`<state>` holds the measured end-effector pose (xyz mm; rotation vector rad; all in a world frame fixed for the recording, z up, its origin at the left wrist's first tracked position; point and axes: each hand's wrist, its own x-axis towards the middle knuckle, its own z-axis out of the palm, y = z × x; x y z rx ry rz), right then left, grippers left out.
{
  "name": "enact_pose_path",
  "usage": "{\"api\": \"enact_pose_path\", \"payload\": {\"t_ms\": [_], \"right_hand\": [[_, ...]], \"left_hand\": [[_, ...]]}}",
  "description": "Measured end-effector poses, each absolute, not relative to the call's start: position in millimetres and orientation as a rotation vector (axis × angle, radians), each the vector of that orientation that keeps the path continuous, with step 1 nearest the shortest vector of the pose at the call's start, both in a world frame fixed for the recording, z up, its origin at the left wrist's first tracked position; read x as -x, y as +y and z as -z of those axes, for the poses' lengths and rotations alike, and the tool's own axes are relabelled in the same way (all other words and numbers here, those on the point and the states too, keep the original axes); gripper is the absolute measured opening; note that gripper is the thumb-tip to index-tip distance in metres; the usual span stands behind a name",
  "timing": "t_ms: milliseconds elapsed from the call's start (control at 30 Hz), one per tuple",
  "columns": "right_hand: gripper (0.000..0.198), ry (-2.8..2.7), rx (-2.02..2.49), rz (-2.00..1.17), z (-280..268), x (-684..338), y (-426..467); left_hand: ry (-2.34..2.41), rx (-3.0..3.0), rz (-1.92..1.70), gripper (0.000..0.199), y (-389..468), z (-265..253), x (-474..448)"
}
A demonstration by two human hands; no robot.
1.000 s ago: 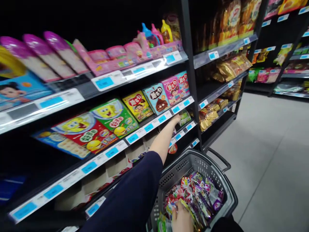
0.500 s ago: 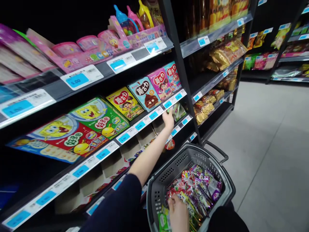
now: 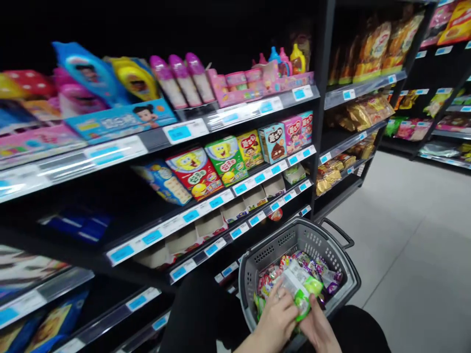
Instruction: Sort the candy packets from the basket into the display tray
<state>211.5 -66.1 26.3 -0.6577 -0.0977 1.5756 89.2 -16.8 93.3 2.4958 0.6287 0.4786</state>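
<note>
Both hands are together over a grey plastic basket point(image 3: 257, 255) that holds many small wrapped candies point(image 3: 267, 282) in red and purple wrappers. Between them are green candy packets point(image 3: 303, 299), one showing a pale, printed back. My left hand point(image 3: 277, 311) grips the packets from the left, fingers bent. From the right, my right hand point(image 3: 318, 323) closes on their lower end with its thumb on top. How many packets there are is hard to make out.
Shelves of boxed snacks point(image 3: 226, 162) and toys run along the left, with price tags point(image 3: 239, 189) on their edges. An open carton of green packets point(image 3: 294, 174) sits on a lower shelf. The basket's handle point(image 3: 338, 233) sticks out at the right, over grey floor point(image 3: 415, 245).
My left hand has come back from the lower shelf to the basket, and my right hand has met it there. Green packets are now between them. The view has swung left.
</note>
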Motion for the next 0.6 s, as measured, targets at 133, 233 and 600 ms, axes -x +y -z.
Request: {"api": "enact_pose_path", "payload": {"t_ms": [133, 233, 600], "right_hand": [[0.041, -0.016, 0.764, -1.624, -35, -182, -77], [0.049, -0.104, 0.748, -1.726, -41, -172, -85], [0.054, -0.272, 1.013, -1.699, -26, -142, -83]], "left_hand": [[0.692, -2.328, -0.5, 0.02, -30, -100, -51], [0.889, -1.856, -0.667, 0.045, -20, -98, -19], [0.735, -0.718, -0.654, 0.086, -9, -49, 18]]}}
